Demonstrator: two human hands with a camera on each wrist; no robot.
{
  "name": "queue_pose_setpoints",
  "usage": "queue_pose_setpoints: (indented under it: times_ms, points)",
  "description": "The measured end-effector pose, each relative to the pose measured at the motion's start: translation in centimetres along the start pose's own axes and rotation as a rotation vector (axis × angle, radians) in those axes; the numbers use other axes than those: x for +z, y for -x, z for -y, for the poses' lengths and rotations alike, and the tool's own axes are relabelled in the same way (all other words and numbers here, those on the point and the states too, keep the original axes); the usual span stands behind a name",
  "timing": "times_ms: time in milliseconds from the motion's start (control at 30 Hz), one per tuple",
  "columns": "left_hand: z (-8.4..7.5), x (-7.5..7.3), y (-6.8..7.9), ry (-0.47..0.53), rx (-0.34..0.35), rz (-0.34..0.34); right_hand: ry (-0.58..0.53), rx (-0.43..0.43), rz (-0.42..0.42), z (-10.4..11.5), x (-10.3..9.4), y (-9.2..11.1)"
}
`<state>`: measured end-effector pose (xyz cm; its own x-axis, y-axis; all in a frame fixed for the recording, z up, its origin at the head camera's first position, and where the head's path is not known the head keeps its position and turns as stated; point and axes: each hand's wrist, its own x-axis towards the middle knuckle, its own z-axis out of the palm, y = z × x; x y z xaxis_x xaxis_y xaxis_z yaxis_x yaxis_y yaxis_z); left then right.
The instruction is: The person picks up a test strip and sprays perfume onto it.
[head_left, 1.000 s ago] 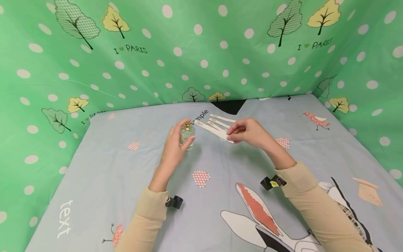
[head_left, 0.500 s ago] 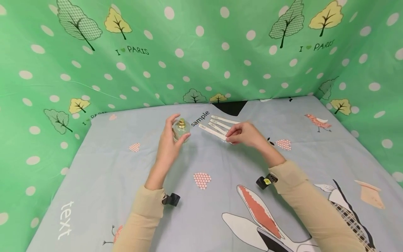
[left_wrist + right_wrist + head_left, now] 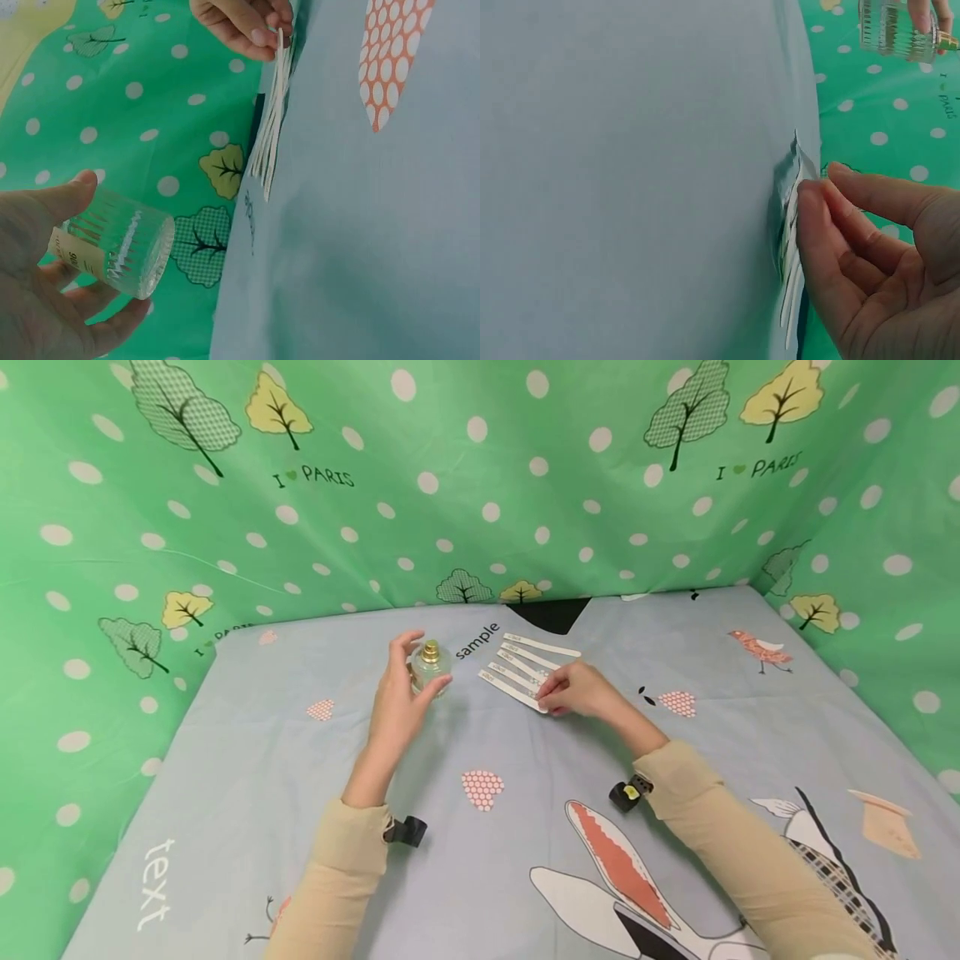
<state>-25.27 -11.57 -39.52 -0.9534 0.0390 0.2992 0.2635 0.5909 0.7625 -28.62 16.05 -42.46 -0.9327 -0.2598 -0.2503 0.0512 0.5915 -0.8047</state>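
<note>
My left hand [image 3: 396, 703] holds a clear glass perfume bottle [image 3: 431, 672] between thumb and fingers, its gold spray top [image 3: 430, 651] uncovered. A label and the ribbed glass show on the perfume bottle [image 3: 120, 244] in the left wrist view. My right hand [image 3: 579, 690] pinches the near end of a white paper test strip [image 3: 510, 689], the front one of a fan of several strips. The other paper strips [image 3: 542, 645] lie behind it, spread on the cloth. Seen from the right wrist, my fingertips [image 3: 810, 193] are right at the strips' ends.
A blue-grey printed cloth [image 3: 315, 827] covers the table, with hearts and a rabbit drawn on it. A green dotted curtain [image 3: 375, 460] stands behind and along both sides. Black wrist cameras [image 3: 411, 832] hang below both sleeves.
My right hand has moved slightly nearer with its strip, and more of the fan behind shows. My left hand has drawn the bottle left, away from the strips; its spray top is now uncovered.
</note>
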Motion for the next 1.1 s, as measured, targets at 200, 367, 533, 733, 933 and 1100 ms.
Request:
queue_pose_setpoints:
  times_ms: [200, 367, 533, 733, 933, 1100]
  points:
    - [0.8, -0.2, -0.5, 0.036, -0.03, 0.008, 0.075, -0.013, -0.028, -0.5, -0.7, 0.5]
    - [1.9, -0.2, -1.3, 0.041, -0.057, 0.012, 0.07, -0.021, -0.043, -1.1, -1.6, 1.0]
    - [3.3, 0.0, -1.8, 0.036, -0.1, 0.021, 0.066, -0.036, -0.049, -1.6, -2.3, 1.5]
    - [4.9, 0.3, -1.6, 0.016, -0.137, 0.049, 0.081, -0.039, -0.056, -2.0, -3.1, 2.0]
    - [5.6, 0.5, -1.4, -0.006, -0.153, 0.087, 0.116, -0.053, -0.099, -2.5, -3.8, 2.4]
    - [4.5, -1.1, -2.2, -0.096, -0.086, 0.116, 0.162, -0.243, -0.331, -2.3, -5.1, 3.5]
